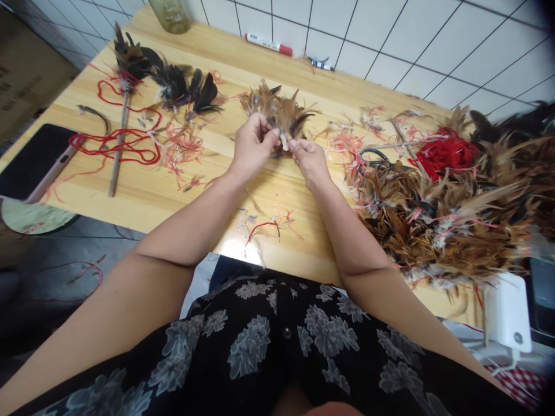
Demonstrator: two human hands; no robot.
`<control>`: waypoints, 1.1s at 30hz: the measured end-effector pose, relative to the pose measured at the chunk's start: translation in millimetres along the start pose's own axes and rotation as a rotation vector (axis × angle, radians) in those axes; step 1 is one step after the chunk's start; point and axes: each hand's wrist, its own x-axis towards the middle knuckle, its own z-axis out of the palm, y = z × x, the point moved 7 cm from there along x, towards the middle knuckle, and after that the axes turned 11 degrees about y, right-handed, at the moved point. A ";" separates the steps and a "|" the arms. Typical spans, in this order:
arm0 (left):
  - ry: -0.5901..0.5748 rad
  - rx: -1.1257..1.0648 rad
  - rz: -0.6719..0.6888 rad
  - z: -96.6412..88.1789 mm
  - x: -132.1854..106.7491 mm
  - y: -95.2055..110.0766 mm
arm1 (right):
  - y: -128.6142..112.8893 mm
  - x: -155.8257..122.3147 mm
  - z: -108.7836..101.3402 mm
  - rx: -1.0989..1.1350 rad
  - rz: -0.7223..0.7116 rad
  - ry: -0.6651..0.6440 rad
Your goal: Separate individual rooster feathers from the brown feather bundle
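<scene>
At the middle of the wooden table, my left hand point(256, 141) and my right hand point(309, 160) come together at a small bunch of brown feathers point(289, 114). My left fingers are closed around its pale quill end. The thumb and fingertips of my right hand pinch at the same end from the other side. More brown feathers point(262, 99) lie just behind, touching or close to the bunch. To the left is a stick point(120, 144) with dark feathers point(130, 56) bound at its top. Loops of red cord point(125, 147) lie across the stick.
A large pile of brown feathers point(433, 219) covers the right side, with a red string bundle point(446, 153) on it. A phone point(37, 162) lies at the left edge. Markers point(269, 44) and a jar point(170, 14) stand along the tiled wall. A white device point(508, 312) is at lower right.
</scene>
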 end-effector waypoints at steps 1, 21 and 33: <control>-0.005 0.022 0.025 1.8 -0.8 0.0 | -0.1 0.0 0.8 -0.009 -0.001 -0.008; 0.036 0.027 0.045 -1.0 -4.7 10.9 | -4.0 -7.8 13.4 0.041 0.067 -0.107; -0.047 -0.225 -0.277 6.6 -15.7 26.4 | -0.8 -3.9 5.8 0.054 0.074 0.001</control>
